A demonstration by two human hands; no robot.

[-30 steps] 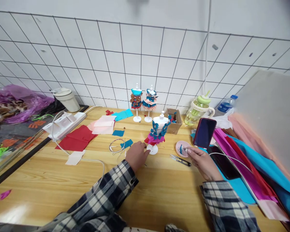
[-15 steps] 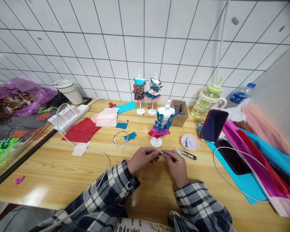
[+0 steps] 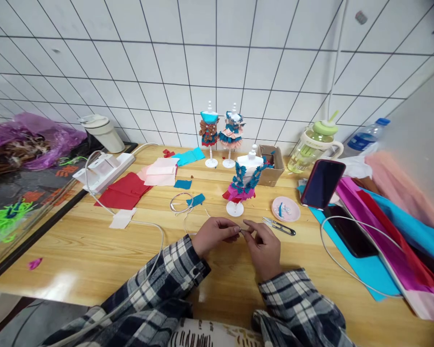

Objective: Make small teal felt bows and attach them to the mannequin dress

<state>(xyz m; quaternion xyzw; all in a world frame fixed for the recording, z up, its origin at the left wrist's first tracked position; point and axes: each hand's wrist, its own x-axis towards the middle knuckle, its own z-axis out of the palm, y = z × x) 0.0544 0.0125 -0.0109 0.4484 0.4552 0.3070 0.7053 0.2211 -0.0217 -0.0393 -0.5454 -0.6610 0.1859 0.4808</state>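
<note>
My left hand (image 3: pixel 216 235) and my right hand (image 3: pixel 263 248) meet fingertip to fingertip over the near part of the wooden table. Both pinch at a tiny dark thing between them, too small to make out. Just beyond stands a small white dress form (image 3: pixel 249 168) wearing teal ruffles and a magenta and red skirt. Thread snips (image 3: pixel 279 225) lie beside my right hand, near a pink dish (image 3: pixel 286 210) with beads and a teal scrap. A coil of thin cord (image 3: pixel 181 203) rests past my left hand, its loose end running toward that hand.
Two more dressed forms (image 3: pixel 209 132) stand by the tiled wall, near a cardboard box (image 3: pixel 271 166). At right are a green-lidded bottle (image 3: pixel 313 147), an upright phone (image 3: pixel 322 184) and fabric layers (image 3: pixel 379 226). At left lie red cloth (image 3: pixel 125 191) and a power strip (image 3: pixel 106 172).
My right index finger has lifted away from the thumb, and the right hand has turned slightly. My left hand keeps its pinch. The camera view has shifted a little.
</note>
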